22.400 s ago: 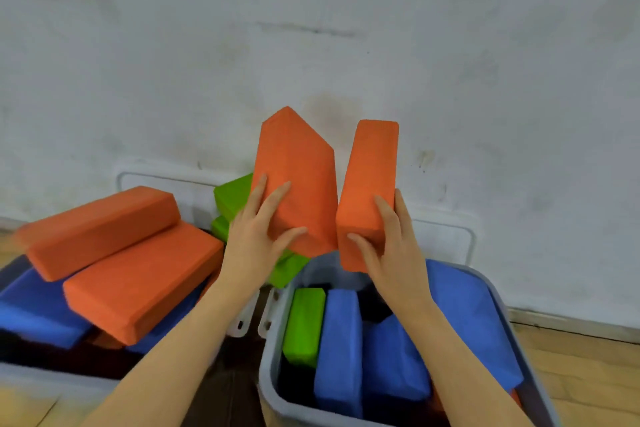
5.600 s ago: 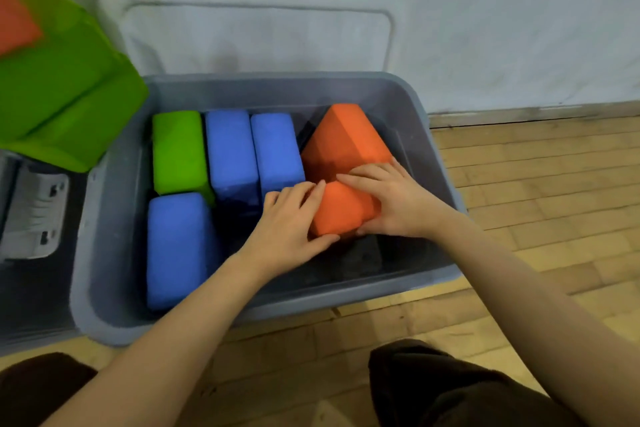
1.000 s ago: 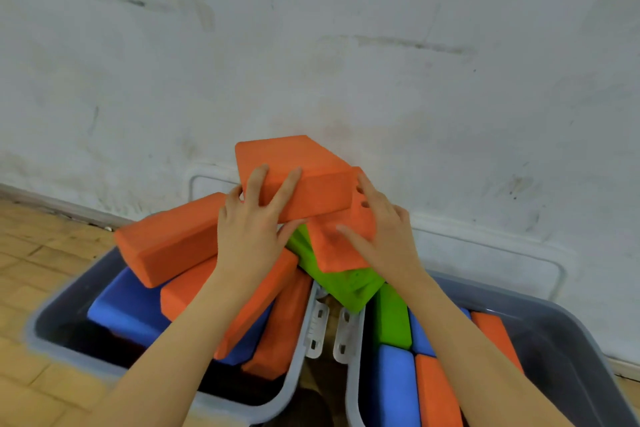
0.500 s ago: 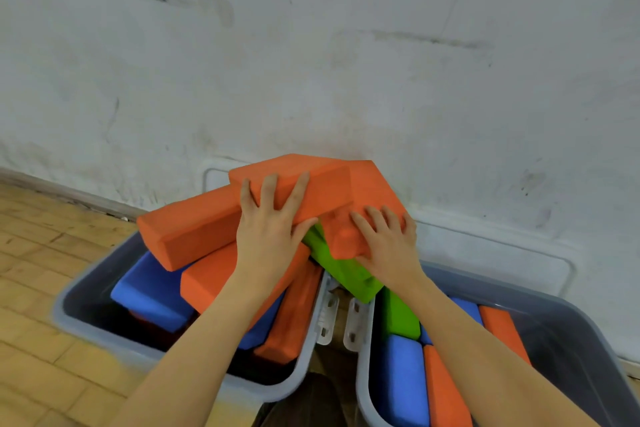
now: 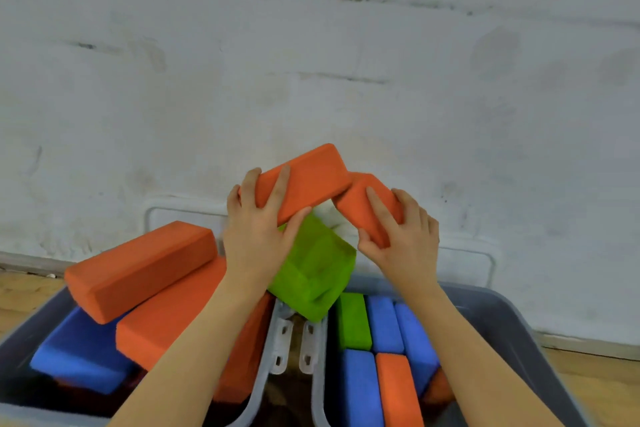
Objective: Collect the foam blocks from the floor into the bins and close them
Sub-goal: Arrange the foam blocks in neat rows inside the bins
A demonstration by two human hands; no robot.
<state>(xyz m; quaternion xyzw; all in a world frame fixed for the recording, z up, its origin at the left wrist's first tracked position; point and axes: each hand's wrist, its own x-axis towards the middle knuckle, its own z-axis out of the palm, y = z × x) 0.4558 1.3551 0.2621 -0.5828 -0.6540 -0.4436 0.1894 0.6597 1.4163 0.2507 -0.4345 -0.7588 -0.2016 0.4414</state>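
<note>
Your left hand (image 5: 256, 236) and right hand (image 5: 405, 243) each grasp an orange foam block, probably moving them; next, lay both flat in the right grey plastic bin (image 5: 512, 322).

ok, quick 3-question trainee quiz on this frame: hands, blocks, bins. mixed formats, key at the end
1. True or false: the left hand and the right hand each grip their own orange block.
2. Multiple choice: the big green block below the hands sits (A) flat on the floor, (B) tilted over the gap between the two bins, (C) packed upright in the right bin.
3. Fill in: the left bin is piled above its rim, with two large ____ blocks lying on top of a blue one.

Key: 1 true; 2 B; 3 orange.
</note>
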